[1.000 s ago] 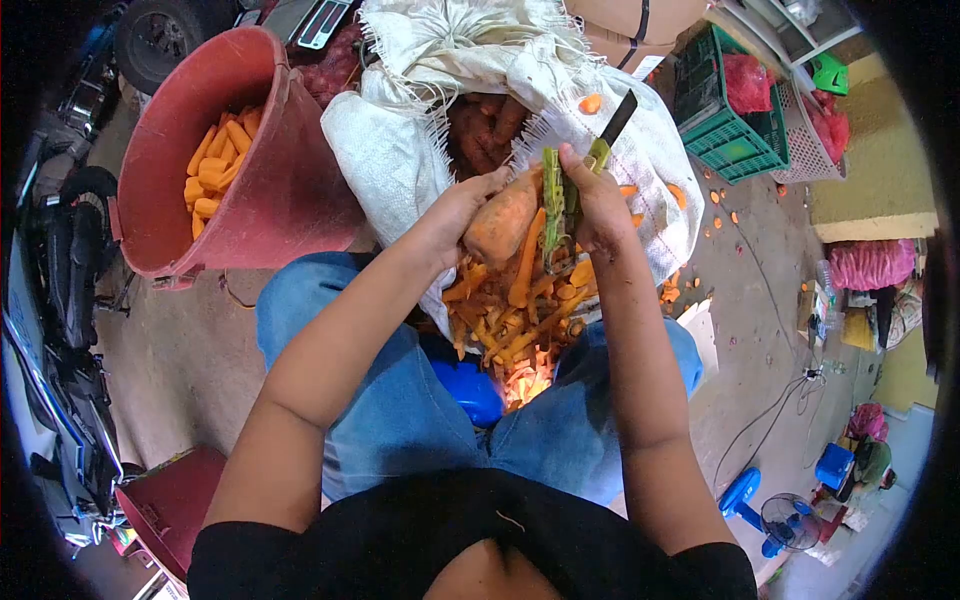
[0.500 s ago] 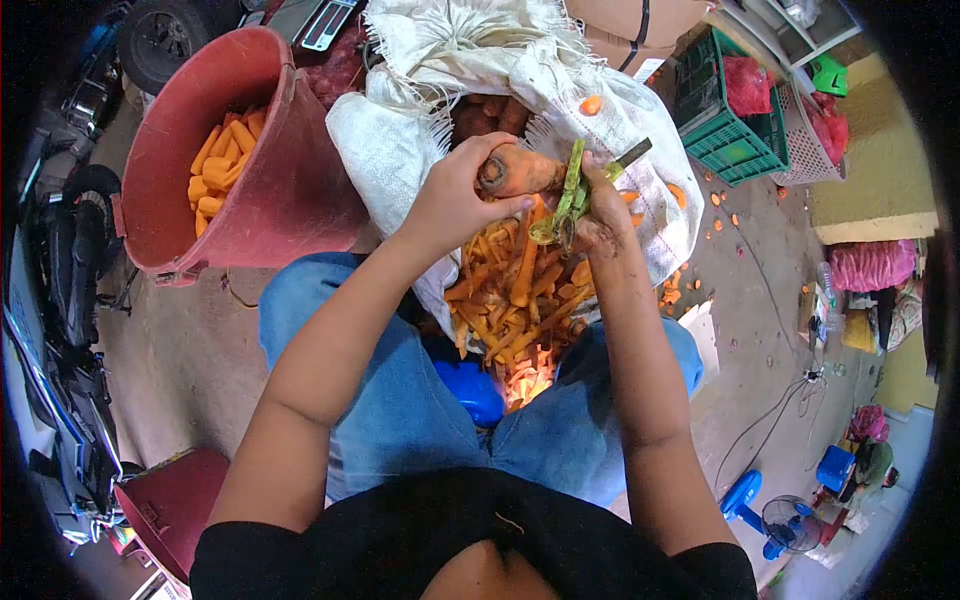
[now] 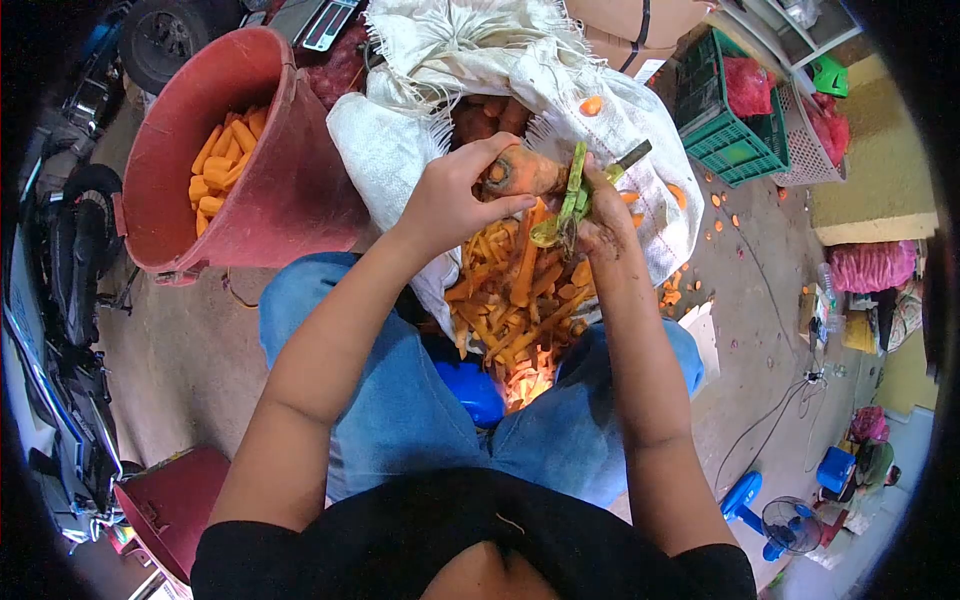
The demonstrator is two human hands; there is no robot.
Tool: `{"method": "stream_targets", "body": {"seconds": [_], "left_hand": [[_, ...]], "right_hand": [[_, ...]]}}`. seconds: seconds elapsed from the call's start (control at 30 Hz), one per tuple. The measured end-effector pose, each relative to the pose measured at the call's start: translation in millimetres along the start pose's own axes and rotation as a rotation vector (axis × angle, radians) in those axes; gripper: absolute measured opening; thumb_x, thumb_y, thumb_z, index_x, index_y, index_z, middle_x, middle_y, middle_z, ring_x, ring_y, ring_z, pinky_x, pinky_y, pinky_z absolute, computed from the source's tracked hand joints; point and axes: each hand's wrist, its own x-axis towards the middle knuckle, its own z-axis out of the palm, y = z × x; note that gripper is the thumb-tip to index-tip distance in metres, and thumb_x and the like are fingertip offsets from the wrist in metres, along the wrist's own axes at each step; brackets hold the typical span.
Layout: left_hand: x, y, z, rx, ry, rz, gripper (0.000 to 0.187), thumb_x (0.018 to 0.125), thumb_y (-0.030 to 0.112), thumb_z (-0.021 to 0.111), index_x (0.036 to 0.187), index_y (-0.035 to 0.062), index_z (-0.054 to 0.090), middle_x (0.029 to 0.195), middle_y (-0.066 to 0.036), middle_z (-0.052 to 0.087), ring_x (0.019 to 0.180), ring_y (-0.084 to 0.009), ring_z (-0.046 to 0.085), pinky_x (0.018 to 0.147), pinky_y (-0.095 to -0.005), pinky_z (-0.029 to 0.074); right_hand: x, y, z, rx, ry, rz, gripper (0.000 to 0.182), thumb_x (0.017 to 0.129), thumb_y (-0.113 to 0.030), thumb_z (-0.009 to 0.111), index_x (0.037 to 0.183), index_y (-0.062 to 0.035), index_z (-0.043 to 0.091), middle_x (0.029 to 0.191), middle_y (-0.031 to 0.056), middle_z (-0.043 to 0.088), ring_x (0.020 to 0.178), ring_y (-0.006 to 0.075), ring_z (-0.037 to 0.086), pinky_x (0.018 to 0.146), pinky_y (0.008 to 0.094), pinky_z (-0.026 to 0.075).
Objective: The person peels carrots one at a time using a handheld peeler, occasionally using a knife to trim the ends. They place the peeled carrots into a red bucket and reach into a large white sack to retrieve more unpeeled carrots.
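My left hand point(image 3: 452, 195) is wrapped round a thick carrot point(image 3: 522, 172), its blunt stem end toward the wrist and its other end pointing right. In my right hand point(image 3: 606, 212) is a green peeler point(image 3: 572, 200), held against the carrot's right end, with a dark strip sticking out past the fingers. Some of the right fingers are hidden behind the peeler. Below both hands lies a heap of orange carrot peelings point(image 3: 525, 290) at the mouth of a white woven sack point(image 3: 380, 140). Unpeeled carrots point(image 3: 478, 122) show in the sack's opening.
A large red bucket point(image 3: 320, 200) on the left holds peeled carrots point(image 3: 222, 170). At the upper right stand a green crate point(image 3: 725, 130) and a cardboard box point(image 3: 640, 25). Carrot bits dot the floor on the right, near a blue fan point(image 3: 790, 525). A motorbike point(image 3: 75, 270) lines the left edge.
The left hand has shifted very slightly, and the carrot is turned a little in its grip. The right hand and the peeler are almost where they were.
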Motion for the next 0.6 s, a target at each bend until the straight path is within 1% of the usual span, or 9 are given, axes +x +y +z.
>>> {"method": "stream_targets", "body": {"seconds": [0.1, 0.23, 0.3, 0.37, 0.4, 0.43, 0.47, 0.53, 0.6], "left_hand": [[0, -2, 1, -0.035, 0.006, 0.016, 0.052, 0.061, 0.023, 0.070, 0.104, 0.0014, 0.049, 0.092, -0.012, 0.057, 0.079, -0.0168, 0.057, 0.068, -0.0262, 0.045], [3, -14, 3, -0.231, -0.107, -0.251, 0.050, 0.066, 0.024, 0.067, 0.106, 0.0024, 0.047, 0.093, -0.007, 0.056, 0.076, -0.0121, 0.055, 0.064, -0.0232, 0.045], [4, -18, 4, -0.264, -0.166, -0.336, 0.048, 0.069, 0.026, 0.064, 0.107, 0.0033, 0.047, 0.093, -0.006, 0.055, 0.076, -0.0106, 0.054, 0.062, -0.0221, 0.045], [5, -17, 4, -0.571, -0.388, -0.734, 0.043, 0.076, 0.035, 0.054, 0.107, 0.0051, 0.046, 0.090, -0.005, 0.055, 0.072, -0.0104, 0.053, 0.059, -0.0229, 0.046], [1, -20, 8, -0.570, -0.386, -0.733, 0.043, 0.076, 0.035, 0.054, 0.107, 0.0051, 0.046, 0.090, -0.005, 0.055, 0.072, -0.0104, 0.053, 0.059, -0.0229, 0.046], [-5, -24, 16, -0.705, -0.489, -0.830, 0.043, 0.077, 0.037, 0.051, 0.106, 0.0051, 0.047, 0.088, -0.005, 0.055, 0.071, -0.0107, 0.054, 0.059, -0.0236, 0.046], [-9, -26, 22, -0.842, -0.593, -0.926, 0.043, 0.079, 0.040, 0.047, 0.105, 0.0051, 0.047, 0.087, -0.005, 0.055, 0.069, -0.0110, 0.055, 0.059, -0.0244, 0.047], [-12, -22, 27, -1.019, -0.511, -0.965, 0.043, 0.080, 0.041, 0.043, 0.101, 0.0037, 0.048, 0.084, -0.007, 0.055, 0.069, -0.0151, 0.056, 0.060, -0.0292, 0.048], [-12, -24, 27, -1.481, -0.588, -1.169, 0.043, 0.081, 0.042, 0.040, 0.098, 0.0030, 0.048, 0.081, -0.010, 0.055, 0.069, -0.0200, 0.057, 0.061, -0.0360, 0.049]], "right_hand": [[3, 1, -4, 0.009, -0.019, 0.003, 0.028, 0.084, -0.030, 0.043, 0.092, -0.0043, 0.048, 0.078, 0.0094, 0.055, 0.064, 0.0204, 0.057, 0.051, 0.0328, 0.050], [4, -1, -4, -0.015, -0.001, -0.015, 0.028, 0.084, -0.030, 0.043, 0.091, -0.0034, 0.049, 0.077, 0.0091, 0.055, 0.063, 0.0198, 0.056, 0.051, 0.0317, 0.049], [4, -5, -4, -0.214, 0.004, -0.059, 0.028, 0.083, -0.028, 0.045, 0.087, -0.0013, 0.051, 0.071, 0.0084, 0.055, 0.059, 0.0177, 0.055, 0.049, 0.0290, 0.047], [-3, -6, 4, -0.421, 0.064, -0.104, 0.026, 0.082, -0.028, 0.047, 0.081, -0.0025, 0.052, 0.065, 0.0059, 0.054, 0.055, 0.0146, 0.052, 0.048, 0.0267, 0.043], [-8, -5, 11, -0.627, 0.125, -0.150, 0.025, 0.081, -0.028, 0.050, 0.075, -0.0037, 0.054, 0.059, 0.0035, 0.053, 0.051, 0.0115, 0.050, 0.047, 0.0244, 0.040], [-13, 0, 14, -0.597, -0.025, -0.210, 0.025, 0.080, -0.028, 0.051, 0.074, -0.0034, 0.054, 0.060, 0.0028, 0.052, 0.049, 0.0093, 0.047, 0.047, 0.0231, 0.038], [-13, -1, 14, -0.598, -0.026, -0.208, 0.025, 0.080, -0.028, 0.051, 0.074, -0.0034, 0.054, 0.060, 0.0028, 0.052, 0.049, 0.0093, 0.047, 0.047, 0.0231, 0.038], [-17, -4, 20, -0.643, -0.113, -0.202, 0.025, 0.080, -0.027, 0.051, 0.073, -0.0038, 0.054, 0.061, 0.0028, 0.053, 0.049, 0.0096, 0.047, 0.047, 0.0233, 0.038], [-22, -12, 22, -0.550, -0.050, -0.170, 0.023, 0.080, -0.026, 0.052, 0.071, -0.0040, 0.054, 0.061, 0.0020, 0.053, 0.049, 0.0095, 0.047, 0.047, 0.0230, 0.038]]}}
